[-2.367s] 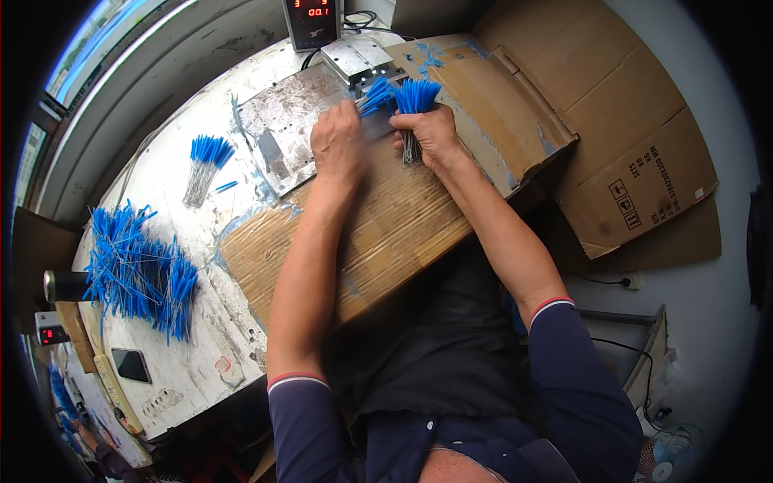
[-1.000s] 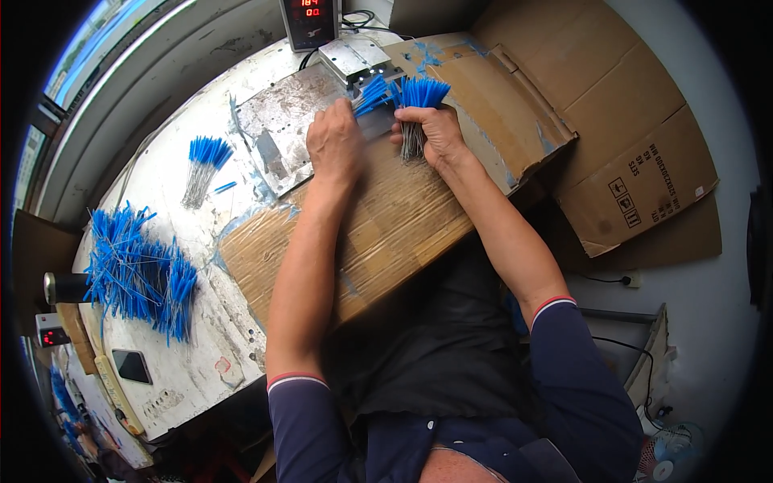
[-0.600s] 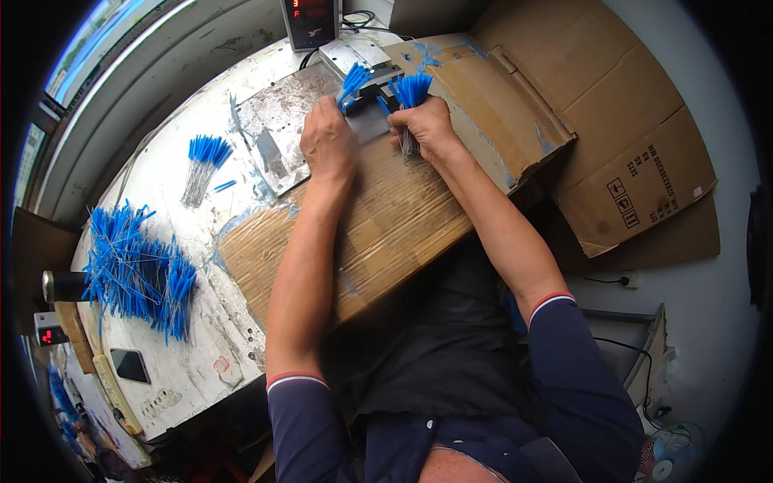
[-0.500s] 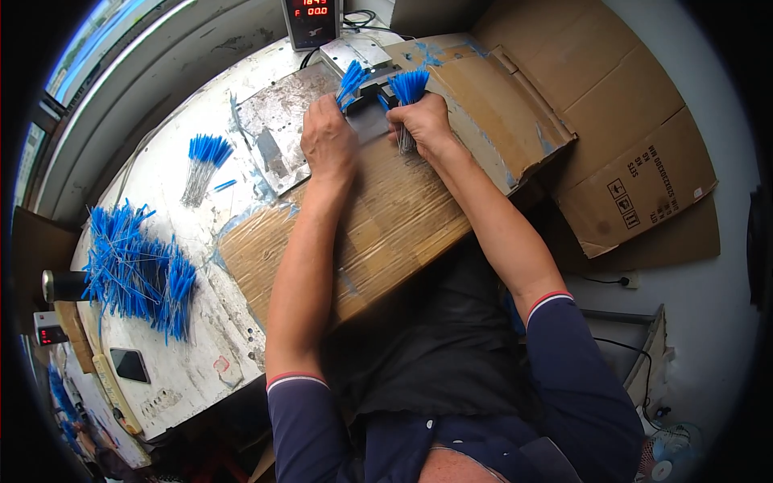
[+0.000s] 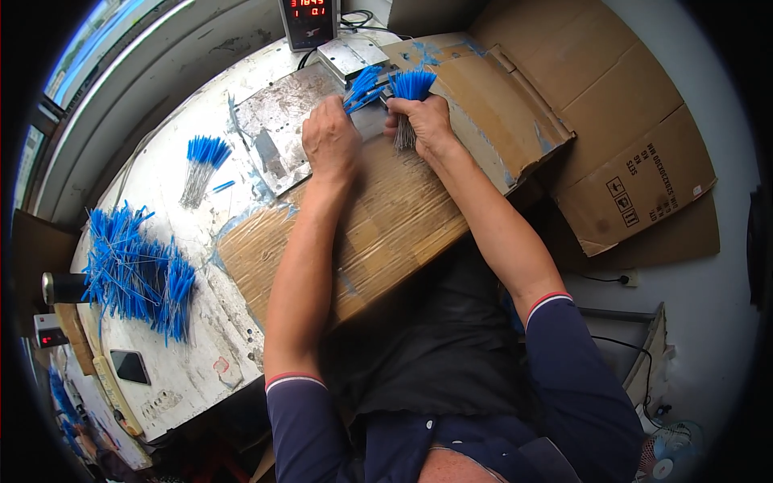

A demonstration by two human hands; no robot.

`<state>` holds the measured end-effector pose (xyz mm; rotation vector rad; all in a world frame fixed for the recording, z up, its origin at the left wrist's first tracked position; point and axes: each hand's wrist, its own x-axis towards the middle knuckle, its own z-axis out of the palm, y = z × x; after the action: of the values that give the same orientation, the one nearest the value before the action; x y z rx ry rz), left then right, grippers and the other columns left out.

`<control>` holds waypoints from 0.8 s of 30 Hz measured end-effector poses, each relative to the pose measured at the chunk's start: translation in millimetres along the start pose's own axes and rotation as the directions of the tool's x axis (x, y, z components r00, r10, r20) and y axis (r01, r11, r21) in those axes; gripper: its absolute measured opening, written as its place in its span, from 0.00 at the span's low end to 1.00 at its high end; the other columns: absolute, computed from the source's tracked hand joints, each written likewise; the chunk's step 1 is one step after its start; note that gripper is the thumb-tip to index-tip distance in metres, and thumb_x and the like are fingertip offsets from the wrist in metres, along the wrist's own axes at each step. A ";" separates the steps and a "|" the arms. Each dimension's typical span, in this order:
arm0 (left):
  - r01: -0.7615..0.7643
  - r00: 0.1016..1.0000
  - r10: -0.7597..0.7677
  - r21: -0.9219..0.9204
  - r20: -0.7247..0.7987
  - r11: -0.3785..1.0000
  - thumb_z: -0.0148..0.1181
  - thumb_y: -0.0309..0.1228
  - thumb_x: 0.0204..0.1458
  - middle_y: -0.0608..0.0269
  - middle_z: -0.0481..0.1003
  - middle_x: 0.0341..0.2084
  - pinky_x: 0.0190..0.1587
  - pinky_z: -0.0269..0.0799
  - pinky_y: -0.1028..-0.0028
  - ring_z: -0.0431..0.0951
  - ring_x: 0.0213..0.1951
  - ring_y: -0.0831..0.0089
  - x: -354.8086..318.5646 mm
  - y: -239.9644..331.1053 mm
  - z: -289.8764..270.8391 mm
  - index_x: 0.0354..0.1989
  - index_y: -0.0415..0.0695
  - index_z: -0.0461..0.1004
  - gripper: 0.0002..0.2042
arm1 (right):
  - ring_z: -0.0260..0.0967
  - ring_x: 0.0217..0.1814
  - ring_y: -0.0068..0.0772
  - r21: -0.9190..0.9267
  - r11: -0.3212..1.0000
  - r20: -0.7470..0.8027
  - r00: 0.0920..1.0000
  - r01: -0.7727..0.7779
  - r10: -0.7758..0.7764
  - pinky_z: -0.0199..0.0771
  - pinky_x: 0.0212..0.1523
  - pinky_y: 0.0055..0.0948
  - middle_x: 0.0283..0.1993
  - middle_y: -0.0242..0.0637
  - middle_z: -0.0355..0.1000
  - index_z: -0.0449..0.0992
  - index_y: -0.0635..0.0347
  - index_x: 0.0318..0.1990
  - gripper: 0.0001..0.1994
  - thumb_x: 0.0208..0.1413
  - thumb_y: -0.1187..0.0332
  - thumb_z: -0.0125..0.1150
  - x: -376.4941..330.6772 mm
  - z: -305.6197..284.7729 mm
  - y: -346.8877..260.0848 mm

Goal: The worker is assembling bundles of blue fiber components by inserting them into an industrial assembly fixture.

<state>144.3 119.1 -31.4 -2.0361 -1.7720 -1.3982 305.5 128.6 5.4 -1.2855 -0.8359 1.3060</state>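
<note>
My left hand (image 5: pixel 332 145) pinches a small bunch of blue-tipped thin sticks (image 5: pixel 362 87), their blue ends fanning up toward a small metal platform (image 5: pixel 351 56). My right hand (image 5: pixel 425 121) is closed around a thicker bundle of the same blue-tipped sticks (image 5: pixel 411 97), held upright with the grey stems showing below my fingers. Both hands rest over a sheet of cardboard (image 5: pixel 378 233) and a scuffed metal plate (image 5: pixel 278 133) on the worktable.
A big loose heap of blue-tipped sticks (image 5: pixel 137 274) lies at the left, a smaller tied bundle (image 5: pixel 200 165) farther back. A box with a red digital display (image 5: pixel 310 20) stands behind the platform. Flattened cardboard boxes (image 5: pixel 628 153) lie to the right. A phone (image 5: pixel 129 366) lies near the table's front-left edge.
Both hands have shifted slightly away from me toward the metal platform, and the blue bunch has split into a small part in the left hand and a thick part in the right.
</note>
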 end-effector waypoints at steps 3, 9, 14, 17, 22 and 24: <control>-0.036 0.999 0.035 0.015 0.039 0.999 0.56 0.25 0.56 0.50 0.79 0.33 0.43 0.72 0.56 0.79 0.38 0.51 1.0 2.1 0.7 0.43 0.41 0.74 0.08 | 0.76 0.23 0.35 0.117 0.993 0.061 0.998 -0.017 0.010 0.83 0.23 0.35 0.27 0.42 0.76 0.77 0.67 0.32 0.06 0.48 0.78 0.70 1.3 -10.3 2.2; -0.020 0.995 0.020 0.008 0.097 1.000 0.55 0.24 0.55 0.49 0.78 0.33 0.43 0.73 0.56 0.79 0.39 0.51 0.4 1.8 -0.4 0.43 0.41 0.74 0.09 | 0.77 0.24 0.34 0.176 0.983 0.088 0.996 -0.050 0.035 0.84 0.24 0.34 0.28 0.41 0.77 0.78 0.68 0.33 0.08 0.48 0.77 0.73 0.1 -15.5 5.3; -0.054 0.994 0.053 0.005 0.099 0.999 0.55 0.24 0.54 0.49 0.77 0.32 0.42 0.73 0.56 0.79 0.38 0.51 -0.3 1.8 -1.0 0.42 0.40 0.73 0.08 | 0.77 0.25 0.32 0.158 0.987 0.122 0.992 -0.038 0.019 0.84 0.24 0.33 0.28 0.40 0.77 0.79 0.68 0.34 0.08 0.49 0.76 0.74 -6.6 -16.1 8.7; -0.095 0.991 0.093 0.021 0.097 0.995 0.54 0.23 0.54 0.49 0.76 0.31 0.41 0.73 0.56 0.79 0.37 0.51 -1.0 2.3 -1.6 0.39 0.40 0.72 0.06 | 0.77 0.25 0.32 0.145 0.989 0.191 0.981 -0.044 0.016 0.83 0.24 0.30 0.28 0.40 0.78 0.79 0.67 0.34 0.07 0.50 0.76 0.74 -11.7 -16.4 4.8; -0.140 0.987 0.135 0.042 0.090 0.989 0.52 0.21 0.53 0.50 0.75 0.30 0.40 0.73 0.57 0.78 0.35 0.51 -1.2 5.4 -2.2 0.36 0.40 0.71 0.04 | 0.76 0.21 0.31 0.143 0.989 0.167 0.986 -0.038 0.014 0.81 0.21 0.28 0.26 0.39 0.77 0.79 0.66 0.32 0.07 0.51 0.75 0.73 -12.7 -17.1 3.2; -0.117 0.988 0.110 0.069 0.104 0.991 0.55 0.21 0.49 0.51 0.73 0.30 0.40 0.73 0.59 0.77 0.36 0.53 -1.6 2.1 -0.2 0.36 0.40 0.70 0.06 | 0.75 0.21 0.30 0.141 0.989 0.172 0.985 -0.036 0.011 0.80 0.20 0.27 0.26 0.39 0.76 0.78 0.66 0.31 0.07 0.50 0.75 0.73 -10.7 -16.5 5.4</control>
<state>146.1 117.2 -31.4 -2.1656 -1.6872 -1.2005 318.7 114.1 -0.3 -1.0840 -0.8311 1.4840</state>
